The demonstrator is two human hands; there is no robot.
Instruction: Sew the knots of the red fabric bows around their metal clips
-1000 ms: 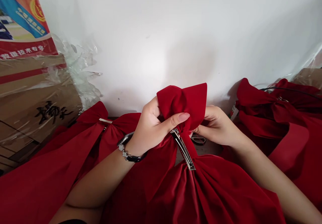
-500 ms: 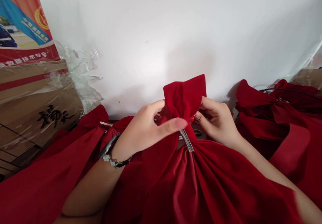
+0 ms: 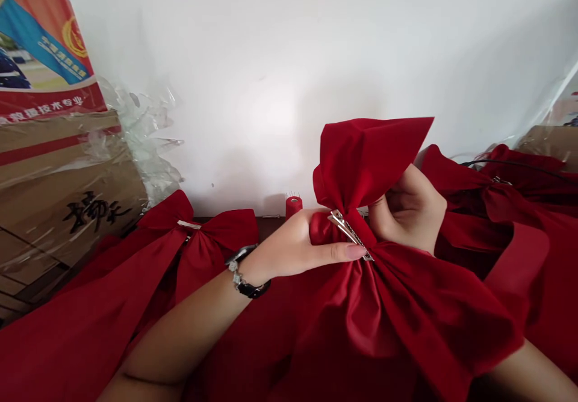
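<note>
A large red fabric bow (image 3: 374, 161) with long tails is held up between my two hands. A silver metal hair clip (image 3: 345, 227) lies slantwise over the bow's gathered middle. The thumb of my left hand (image 3: 298, 248) presses on the clip's lower end, while its other fingers go behind the bow, out of sight. My right hand (image 3: 418, 212) is closed on the bow from the right, next to the middle band; the fabric covers some of its fingertips.
Another red bow (image 3: 217, 233) with a clip lies at left, and more red bows (image 3: 478, 179) are heaped at right. By the white wall stands a red thread spool (image 3: 294, 206) with pins on top. A taped cardboard box (image 3: 58, 179) is at far left.
The bow has shifted right and turned, so its upper loop spreads wider. My left hand has followed rightward, its thumb now on the clip's lower end. The thread spool has come into view.
</note>
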